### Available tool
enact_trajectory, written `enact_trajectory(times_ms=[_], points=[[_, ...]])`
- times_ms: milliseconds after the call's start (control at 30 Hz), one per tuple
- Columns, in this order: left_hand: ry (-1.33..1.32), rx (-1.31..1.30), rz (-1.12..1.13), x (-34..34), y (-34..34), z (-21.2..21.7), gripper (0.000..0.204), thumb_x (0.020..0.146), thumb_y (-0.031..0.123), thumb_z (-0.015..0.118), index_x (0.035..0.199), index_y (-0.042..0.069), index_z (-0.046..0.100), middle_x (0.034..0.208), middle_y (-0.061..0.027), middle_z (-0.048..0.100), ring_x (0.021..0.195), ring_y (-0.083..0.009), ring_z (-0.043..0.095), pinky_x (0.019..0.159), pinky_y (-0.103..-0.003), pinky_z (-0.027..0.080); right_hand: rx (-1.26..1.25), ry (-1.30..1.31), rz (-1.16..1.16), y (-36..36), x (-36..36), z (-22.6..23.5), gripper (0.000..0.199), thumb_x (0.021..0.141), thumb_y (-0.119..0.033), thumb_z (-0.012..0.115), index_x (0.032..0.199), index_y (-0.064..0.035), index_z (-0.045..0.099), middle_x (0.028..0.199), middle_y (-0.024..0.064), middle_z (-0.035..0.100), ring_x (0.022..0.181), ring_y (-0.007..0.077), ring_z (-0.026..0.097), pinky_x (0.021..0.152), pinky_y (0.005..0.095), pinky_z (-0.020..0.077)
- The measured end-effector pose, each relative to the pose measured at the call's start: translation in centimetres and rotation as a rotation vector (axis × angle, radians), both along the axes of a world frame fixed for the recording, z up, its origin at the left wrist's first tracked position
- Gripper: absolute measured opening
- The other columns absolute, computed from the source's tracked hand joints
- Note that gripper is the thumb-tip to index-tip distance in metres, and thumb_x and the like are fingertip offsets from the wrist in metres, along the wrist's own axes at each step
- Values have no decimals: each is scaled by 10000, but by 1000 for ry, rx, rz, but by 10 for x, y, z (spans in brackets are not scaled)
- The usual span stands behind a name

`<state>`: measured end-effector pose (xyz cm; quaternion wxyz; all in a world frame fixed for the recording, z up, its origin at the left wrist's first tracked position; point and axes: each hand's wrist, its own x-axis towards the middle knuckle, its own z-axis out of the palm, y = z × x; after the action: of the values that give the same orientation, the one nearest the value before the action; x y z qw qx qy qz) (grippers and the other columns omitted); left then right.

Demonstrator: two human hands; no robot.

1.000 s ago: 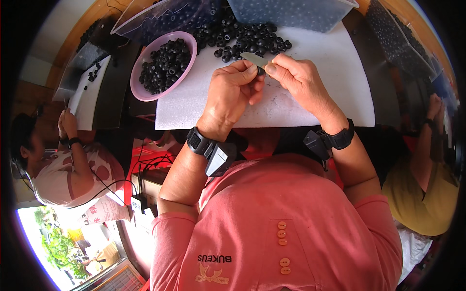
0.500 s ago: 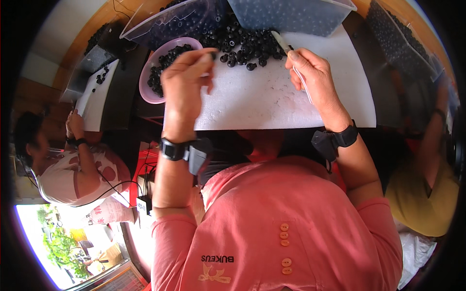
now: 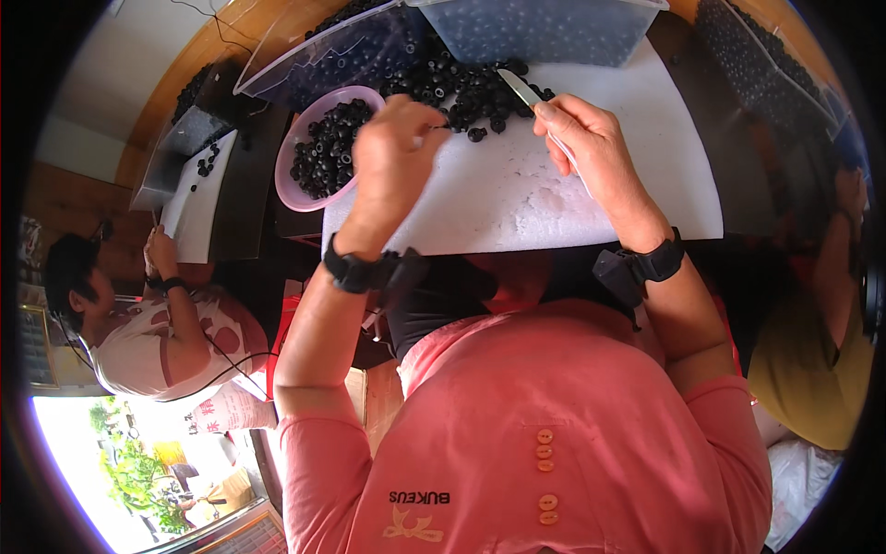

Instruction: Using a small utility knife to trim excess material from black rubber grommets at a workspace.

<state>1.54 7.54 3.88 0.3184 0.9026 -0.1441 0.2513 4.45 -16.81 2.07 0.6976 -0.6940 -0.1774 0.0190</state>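
The left hand [image 3: 392, 152] reaches forward over the white board [image 3: 498, 194], its fingers curled down and pinched at the near edge of a heap of small black rings [image 3: 461, 88]; whether it has one between the fingertips cannot be told from here, since the knuckles hide them. The right hand [image 3: 591, 148] is closed around a thin white blade [image 3: 521, 90], whose tip points into the same heap, just beside the left fingertips. That closeness is the main risk, to my eye: if either hand moves quickly, the blade tip could nick a finger. The heap sits right at the far edge of the board, against a clear tub [image 3: 544, 28], so a careless sweep could push rings off the board or under the tub. The pink bowl [image 3: 314, 152] (already well filled with black rings) hangs half off the board's left corner, just beside the left wrist; a knock from the forearm could tip it and scatter the lot onto the dark bench below. A person at the left works at a separate white board, well apart.
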Motion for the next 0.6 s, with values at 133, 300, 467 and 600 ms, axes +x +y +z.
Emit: enact_trajectory(times_ms=[133,300,467,600], points=[[-22,230,-62,25,-28,-20,183,794,94,769,966,39,737,859,-100,638,708,-241,622,646,-347,504,0,-4,3,-1,2,-3,353,1010,-314,617,791,-37,626,552,-30,455,476,47,394,445,235,314],[77,213,-162,19,-22,-15,195,773,39,737,968,32,726,888,-85,624,784,-237,621,677,-339,500,13,9,23,-1,2,-5,357,1008,-324,616,795,-38,631,560,-31,446,487,44,388,447,238,305],[98,8,-128,-2,-18,-5,265,751,24,764,1010,26,711,911,-74,631,808,-207,615,692,-327,499,-24,-3,22,0,0,-4,361,1004,-334,619,802,-35,638,569,-35,436,502,42,377,461,235,292],[84,26,-27,-5,-24,-6,289,733,84,828,987,27,703,888,-76,635,828,-211,624,690,-333,505,-55,7,15,0,0,-4,363,1003,-338,622,801,-37,639,571,-35,437,505,43,376,462,237,291]])
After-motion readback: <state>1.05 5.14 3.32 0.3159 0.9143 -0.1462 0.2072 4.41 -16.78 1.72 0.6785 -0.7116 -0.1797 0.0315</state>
